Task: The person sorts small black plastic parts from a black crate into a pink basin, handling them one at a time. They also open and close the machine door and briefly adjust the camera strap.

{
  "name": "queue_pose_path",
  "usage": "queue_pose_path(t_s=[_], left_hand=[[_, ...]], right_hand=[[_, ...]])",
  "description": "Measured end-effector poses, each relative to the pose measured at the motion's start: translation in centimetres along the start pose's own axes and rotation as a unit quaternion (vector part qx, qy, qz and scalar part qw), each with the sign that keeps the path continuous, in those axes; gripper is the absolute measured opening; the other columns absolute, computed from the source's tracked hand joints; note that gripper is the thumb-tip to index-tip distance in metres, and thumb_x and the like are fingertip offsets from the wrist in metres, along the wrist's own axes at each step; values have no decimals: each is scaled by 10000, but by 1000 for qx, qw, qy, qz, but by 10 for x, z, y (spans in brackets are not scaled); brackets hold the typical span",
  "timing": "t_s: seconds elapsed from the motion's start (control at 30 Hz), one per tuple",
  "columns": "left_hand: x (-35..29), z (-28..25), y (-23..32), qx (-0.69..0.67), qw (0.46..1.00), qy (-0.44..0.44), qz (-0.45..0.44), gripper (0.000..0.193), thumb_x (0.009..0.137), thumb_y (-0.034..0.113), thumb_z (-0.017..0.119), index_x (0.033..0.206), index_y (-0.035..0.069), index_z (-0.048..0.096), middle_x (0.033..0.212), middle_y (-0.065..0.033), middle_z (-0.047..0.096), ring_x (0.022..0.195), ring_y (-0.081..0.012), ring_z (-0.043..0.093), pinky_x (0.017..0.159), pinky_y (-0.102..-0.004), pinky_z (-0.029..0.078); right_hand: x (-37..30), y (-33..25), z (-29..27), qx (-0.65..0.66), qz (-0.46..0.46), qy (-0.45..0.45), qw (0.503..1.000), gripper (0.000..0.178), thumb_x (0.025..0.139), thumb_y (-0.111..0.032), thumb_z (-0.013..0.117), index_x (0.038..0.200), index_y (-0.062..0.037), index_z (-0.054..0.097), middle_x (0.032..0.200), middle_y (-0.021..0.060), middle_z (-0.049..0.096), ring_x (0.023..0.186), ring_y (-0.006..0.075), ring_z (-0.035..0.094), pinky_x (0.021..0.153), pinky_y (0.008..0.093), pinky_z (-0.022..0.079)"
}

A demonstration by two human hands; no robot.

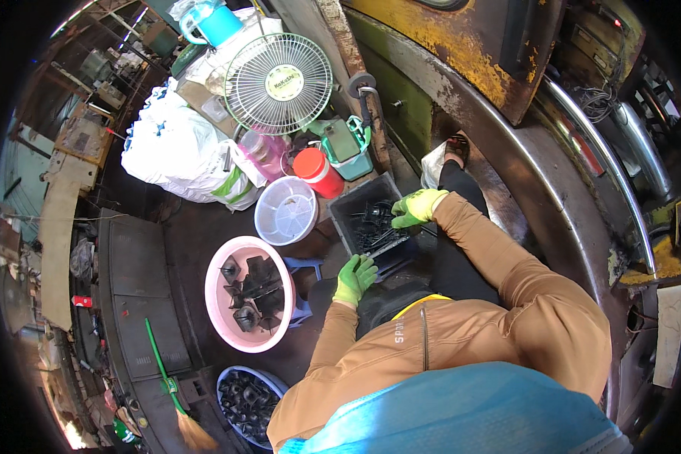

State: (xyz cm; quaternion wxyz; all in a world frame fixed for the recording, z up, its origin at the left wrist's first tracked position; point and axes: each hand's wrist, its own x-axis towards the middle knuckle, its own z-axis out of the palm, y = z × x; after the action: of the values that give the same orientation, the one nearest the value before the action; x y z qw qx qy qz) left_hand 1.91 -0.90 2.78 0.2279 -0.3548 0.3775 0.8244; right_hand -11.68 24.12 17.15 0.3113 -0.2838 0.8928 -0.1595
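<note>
My right hand (418,208), in a yellow-green glove, reaches over the right side of a dark grey plastic bin (348,206). Its fingers are apart and touch or hover just above thin black parts (374,219) inside; I make out nothing held. My left hand (354,280), gloved alike, is by the bin's near edge with its fingers loosely stretched; whether it touches the edge is unclear. Left of it, a pink basin (212,291) holds several larger black moulded pieces (257,284). A blue tub (281,384) nearer me is filled with small black parts (246,397).
A translucent basket (286,212), a red jug (318,172) and a teal container (352,163) stand beyond the bin. Farther back are a green fan (278,83) and white sacks (178,151). A broom (174,393) lies at left; a curved metal machine edge (537,166) runs along my right.
</note>
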Motion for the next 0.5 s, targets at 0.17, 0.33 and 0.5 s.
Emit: queue_pose_path(t_s=[0.17, 0.33, 0.5], left_hand=[[-2, 3, -1, 11, 1000, 12, 5, 294, 884, 363, 529, 1013, 108, 600, 1004, -85, 634, 805, -259, 619, 671, -361, 507], [0, 1, -1, 16, 1000, 8, 4, 289, 889, 359, 526, 1017, 111, 598, 993, -79, 635, 796, -254, 622, 666, -358, 510], [2, -1, -1, 13, 1000, -7, 8, 356, 901, 353, 507, 1098, 60, 555, 975, -100, 626, 805, -277, 621, 679, -400, 522]], right_hand=[[-2, -1, -2, 1, 0, -2, 1000, 535, 805, -507, 536, 1191, -138, 577, 1137, 125, 614, 1066, 299, 571, 904, 391, 430], [-8, -3, -6, -2, 0, 8, 1000, 559, 805, -506, 539, 1214, -126, 562, 1153, 134, 606, 1080, 302, 563, 913, 390, 425], [-9, -3, -6, 4, -4, 0, 1000, 564, 811, -510, 540, 1223, -125, 556, 1169, 134, 598, 1092, 302, 557, 920, 389, 421]])
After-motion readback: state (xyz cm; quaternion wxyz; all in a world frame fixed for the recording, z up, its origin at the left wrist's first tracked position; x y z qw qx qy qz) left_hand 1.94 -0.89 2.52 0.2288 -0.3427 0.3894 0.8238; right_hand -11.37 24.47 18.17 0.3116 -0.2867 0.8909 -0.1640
